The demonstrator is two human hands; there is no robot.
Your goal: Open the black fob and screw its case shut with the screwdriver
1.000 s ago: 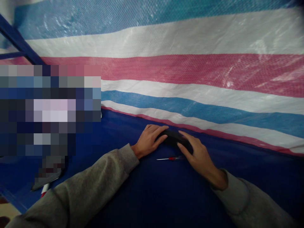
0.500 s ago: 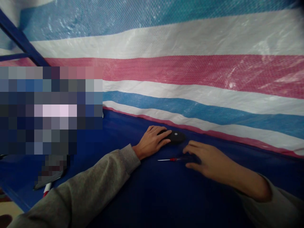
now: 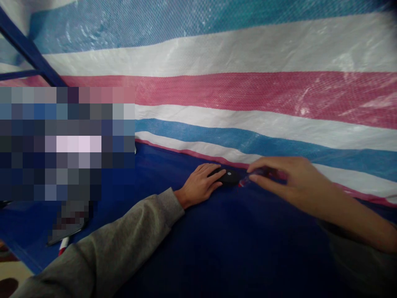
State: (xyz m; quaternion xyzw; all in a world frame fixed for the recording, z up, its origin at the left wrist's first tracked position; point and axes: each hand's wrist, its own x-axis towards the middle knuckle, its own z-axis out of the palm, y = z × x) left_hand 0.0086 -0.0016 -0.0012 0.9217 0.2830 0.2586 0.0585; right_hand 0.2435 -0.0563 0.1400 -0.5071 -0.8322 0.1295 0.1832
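Observation:
A black computer mouse [image 3: 230, 177] with a pale round spot lies on the blue table surface. My left hand [image 3: 206, 180] rests at its left end, fingers and thumb gripping it. Between the thumb and fingers of my right hand [image 3: 281, 176] is a small screwdriver [image 3: 245, 181] with a clear handle and a red collar. The screwdriver slants down to the left, close by the right end of the mouse. Its metal shaft is blurred, so I cannot tell whether the tip touches the mouse.
Striped red, white and blue plastic sheeting [image 3: 198, 91] hangs behind the table [image 3: 201, 248]. A pixelated block covers the left side. Below it lie a dark flat object [image 3: 70, 231] and a white and red pen-like item [image 3: 63, 246]. A dark blue frame bar [image 3: 34, 54] stands at upper left.
My right hand has picked up the screwdriver from the table and lifted it toward the right end of the mouse. My left hand has stayed on the mouse.

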